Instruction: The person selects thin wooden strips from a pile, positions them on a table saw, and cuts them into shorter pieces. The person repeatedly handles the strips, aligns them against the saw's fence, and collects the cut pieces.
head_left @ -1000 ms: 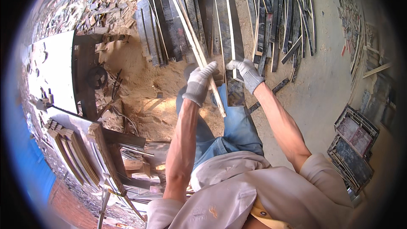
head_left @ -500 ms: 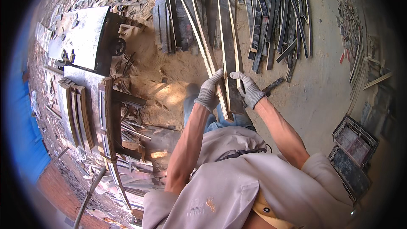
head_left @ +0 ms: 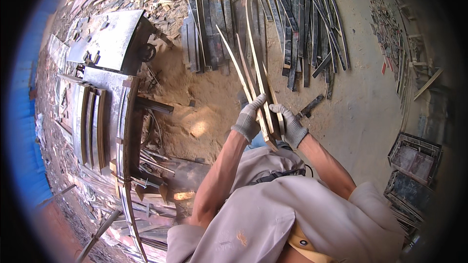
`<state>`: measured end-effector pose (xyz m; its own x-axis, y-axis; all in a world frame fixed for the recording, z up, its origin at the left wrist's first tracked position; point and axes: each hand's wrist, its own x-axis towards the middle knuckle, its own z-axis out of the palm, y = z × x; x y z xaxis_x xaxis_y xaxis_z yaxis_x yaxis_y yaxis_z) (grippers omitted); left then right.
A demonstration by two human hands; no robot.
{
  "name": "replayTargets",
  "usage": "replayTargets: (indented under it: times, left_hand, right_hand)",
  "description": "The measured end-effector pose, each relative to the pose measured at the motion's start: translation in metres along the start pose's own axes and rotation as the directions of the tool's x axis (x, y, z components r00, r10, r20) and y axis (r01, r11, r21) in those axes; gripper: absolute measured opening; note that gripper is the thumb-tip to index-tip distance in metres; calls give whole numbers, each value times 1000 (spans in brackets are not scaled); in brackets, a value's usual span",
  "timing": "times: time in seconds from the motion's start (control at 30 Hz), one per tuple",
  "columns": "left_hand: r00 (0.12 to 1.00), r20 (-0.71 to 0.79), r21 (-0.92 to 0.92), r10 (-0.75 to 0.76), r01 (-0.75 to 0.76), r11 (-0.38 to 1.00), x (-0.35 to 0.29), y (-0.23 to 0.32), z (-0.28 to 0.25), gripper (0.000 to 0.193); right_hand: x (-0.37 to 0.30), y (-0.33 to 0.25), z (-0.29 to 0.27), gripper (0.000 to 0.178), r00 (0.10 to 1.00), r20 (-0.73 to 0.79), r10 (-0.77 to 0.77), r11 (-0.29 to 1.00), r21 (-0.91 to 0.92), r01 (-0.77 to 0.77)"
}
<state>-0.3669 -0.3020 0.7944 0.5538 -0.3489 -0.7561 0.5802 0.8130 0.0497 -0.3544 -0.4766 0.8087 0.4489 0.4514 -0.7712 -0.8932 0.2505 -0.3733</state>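
Grip: left hand [head_left: 250, 115], right hand [head_left: 290, 126] clasping wooden strips [head_left: 258, 70] — shirt print [head_left: 226, 240] illegibly faint.

Wooden strips [head_left: 258, 70] partly hide the left hand [head_left: 250, 118]; the top edge cuts off dark slats [head_left: 294, 51].

Bench [head_left: 108, 82] left, strips [head_left: 261, 75] between hands [head_left: 251, 113]

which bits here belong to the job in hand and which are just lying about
In hand:
- long wooden strips, gripped by the gloved left hand and right hand

Untouched, seemingly lying about:
- dark strips on the floor
- scattered offcuts, upper left
- crates, far right
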Motion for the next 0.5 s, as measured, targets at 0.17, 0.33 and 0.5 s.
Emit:
replayTargets:
  times: [0.17,0.33,0.5]
  left_hand:
    - [985,135,78,-106,97,992,-20,-70,-75,53]
    - [999,-51,159,16,-8,987,-11,-121,-110,23]
    - [998,16,97,-54,52,994,-21,-135,-131,20]
  right_hand:
    - [-49,84,-19,45,997,53,46,998,-51,-44]
    - [-51,152,-39,37,992,-124,38,996,-78,-48]
    - [-57,196,-41,37,970,-232,-75,996,-60,63]
